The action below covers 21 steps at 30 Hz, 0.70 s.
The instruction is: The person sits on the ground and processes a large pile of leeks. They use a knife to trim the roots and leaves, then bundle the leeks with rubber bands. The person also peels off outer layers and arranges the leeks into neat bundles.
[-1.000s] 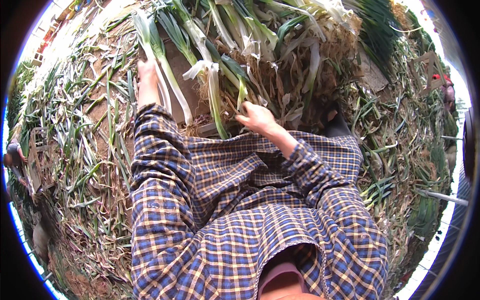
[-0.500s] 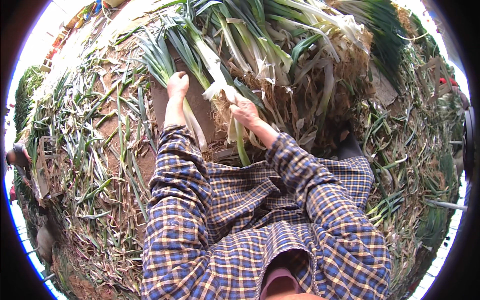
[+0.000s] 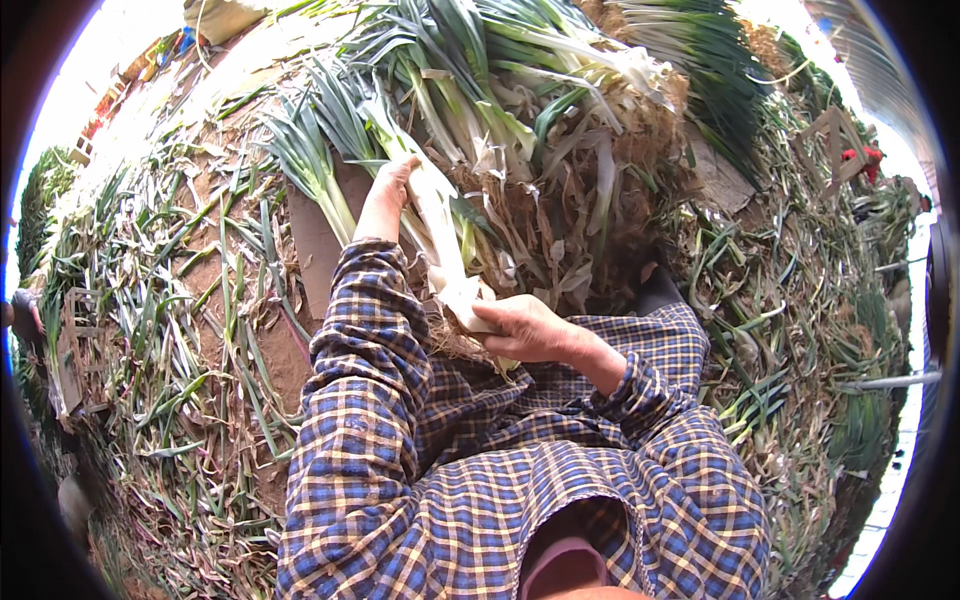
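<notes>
A leek (image 3: 436,215) with a thick white stem lies slantwise in front of me, its leaves away and its root end near my lap. My left hand (image 3: 390,190) is closed on the upper part of its stem. Lower down, my right hand (image 3: 530,328) grips the root end, where pale outer skin bunches under the fingers. Another leek (image 3: 322,180) rests to the left of my left hand, its lower end hidden behind my arm. Right beside the held leek is a heap of leeks (image 3: 470,110) with dry skins and brown roots hanging toward me.
Leaf scraps (image 3: 200,330) cover the ground on both sides. A bundle of green-leaved stalks (image 3: 690,60) lies at the far right. Wooden frames stand at the left (image 3: 80,345) and right (image 3: 830,150). A metal bar (image 3: 890,382) juts in from the right edge.
My left hand has shifted right, off the left leek and onto the stem of the middle one. My right hand has come down toward my lap with the root end.
</notes>
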Each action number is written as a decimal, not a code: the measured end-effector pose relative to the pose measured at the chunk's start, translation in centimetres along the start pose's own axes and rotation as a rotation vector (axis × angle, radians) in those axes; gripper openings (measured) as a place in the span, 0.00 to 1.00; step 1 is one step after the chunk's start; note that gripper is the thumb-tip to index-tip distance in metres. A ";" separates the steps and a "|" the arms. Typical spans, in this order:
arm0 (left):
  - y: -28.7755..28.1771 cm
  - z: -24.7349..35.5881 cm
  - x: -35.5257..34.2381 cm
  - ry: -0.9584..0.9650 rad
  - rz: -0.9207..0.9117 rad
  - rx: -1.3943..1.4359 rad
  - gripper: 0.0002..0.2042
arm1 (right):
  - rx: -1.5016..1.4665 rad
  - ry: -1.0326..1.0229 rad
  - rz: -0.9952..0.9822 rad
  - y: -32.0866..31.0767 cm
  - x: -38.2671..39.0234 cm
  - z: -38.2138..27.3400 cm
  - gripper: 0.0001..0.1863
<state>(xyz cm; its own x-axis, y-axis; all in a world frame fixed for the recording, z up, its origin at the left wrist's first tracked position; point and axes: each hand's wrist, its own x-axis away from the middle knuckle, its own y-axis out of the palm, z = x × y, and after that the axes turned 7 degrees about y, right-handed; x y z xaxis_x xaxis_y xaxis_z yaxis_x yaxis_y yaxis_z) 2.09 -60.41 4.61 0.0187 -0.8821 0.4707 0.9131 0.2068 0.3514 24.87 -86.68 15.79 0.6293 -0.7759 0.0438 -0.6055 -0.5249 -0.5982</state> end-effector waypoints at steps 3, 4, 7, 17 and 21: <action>2.6 2.0 2.8 0.192 -0.050 -0.071 0.14 | -0.214 0.308 -0.101 -1.9 0.8 1.1 0.20; 3.9 2.8 4.0 0.254 -0.064 -0.089 0.15 | -0.428 0.345 0.060 -2.6 0.3 1.6 0.25; 8.7 3.7 9.5 0.414 -0.055 -0.122 0.17 | -0.615 0.374 0.408 -6.2 -0.4 2.4 0.32; 16.8 -1.1 23.5 0.384 -0.581 -0.013 0.14 | -0.487 0.048 0.754 -14.2 -4.1 0.3 0.22; 16.4 -1.2 22.2 0.170 -0.569 0.146 0.19 | -0.097 0.271 0.928 -14.2 -2.6 1.8 0.18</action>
<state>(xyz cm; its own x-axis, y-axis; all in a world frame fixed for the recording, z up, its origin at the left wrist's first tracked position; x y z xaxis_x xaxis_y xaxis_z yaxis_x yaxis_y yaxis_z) 17.95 -77.12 19.85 -0.3797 -0.9240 0.0449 0.7337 -0.2712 0.6230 32.71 -76.53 22.77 -0.2449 -0.9438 -0.2220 -0.8499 0.3192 -0.4193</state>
